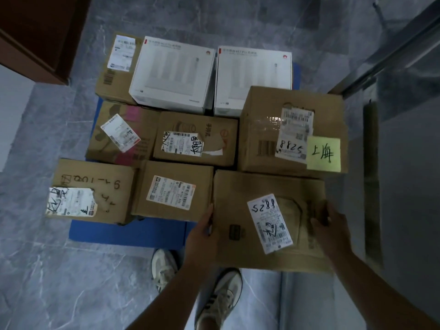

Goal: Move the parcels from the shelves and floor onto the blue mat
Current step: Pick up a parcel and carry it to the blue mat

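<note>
Holding seventh brown parcel [269, 220], two white boxes [171, 72]

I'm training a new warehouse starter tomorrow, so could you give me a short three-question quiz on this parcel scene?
1. True or false: the left hand and right hand grip the same cardboard box.
2. How many white boxes stand in the far row?
3. The yellow-green note is stuck on: A) a white box; B) the brown box just behind the gripped one; C) the gripped box itself.
Key: 1 true; 2 two; 3 B.
</note>
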A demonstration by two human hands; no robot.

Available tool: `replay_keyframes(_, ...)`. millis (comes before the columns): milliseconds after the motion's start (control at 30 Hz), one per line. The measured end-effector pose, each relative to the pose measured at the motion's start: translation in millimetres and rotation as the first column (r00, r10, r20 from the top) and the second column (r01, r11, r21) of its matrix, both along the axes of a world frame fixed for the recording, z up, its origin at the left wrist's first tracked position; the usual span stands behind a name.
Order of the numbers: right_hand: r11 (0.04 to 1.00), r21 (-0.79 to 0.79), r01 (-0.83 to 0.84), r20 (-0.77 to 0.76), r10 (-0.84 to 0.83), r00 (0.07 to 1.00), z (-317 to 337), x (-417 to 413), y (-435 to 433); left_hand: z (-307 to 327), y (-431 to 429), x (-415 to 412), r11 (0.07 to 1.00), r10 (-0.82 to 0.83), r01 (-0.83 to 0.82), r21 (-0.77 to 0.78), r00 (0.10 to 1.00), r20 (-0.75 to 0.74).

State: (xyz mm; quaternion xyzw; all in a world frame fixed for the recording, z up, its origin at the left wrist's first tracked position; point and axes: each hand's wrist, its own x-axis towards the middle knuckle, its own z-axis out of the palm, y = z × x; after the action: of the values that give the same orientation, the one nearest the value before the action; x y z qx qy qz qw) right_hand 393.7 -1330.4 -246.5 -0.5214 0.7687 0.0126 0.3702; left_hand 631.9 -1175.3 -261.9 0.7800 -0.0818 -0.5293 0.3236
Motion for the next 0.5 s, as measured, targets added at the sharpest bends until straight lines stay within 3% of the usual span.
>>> replay_keyframes(133, 0.999, 0.054, -0.004, 0.041, 0.002, 0.999, -12.4, 2.5, 1.9, -7.8, -1.9, -0.9, 0.998, -0.061, 0.061, -0.025, 0.998, -0.013)
replay_keyframes(267, 0.982, 0.172, -0.083, 0.123, 0.062, 0.990, -2.7, 12.7, 15.3, -2.3, -8.7, 0.5, 0.999, 0.001, 0.001, 0.034, 0.998, -0.062)
replay_keyframes(500, 0.974, 0.191, -0.126, 0.364, 0.049, 0.930, 74.5, 65.1, 28.3, 82.8, -51.4, 15.6, 0.978, -0.191, 0.194, -0.078, 0.981, 0.040)
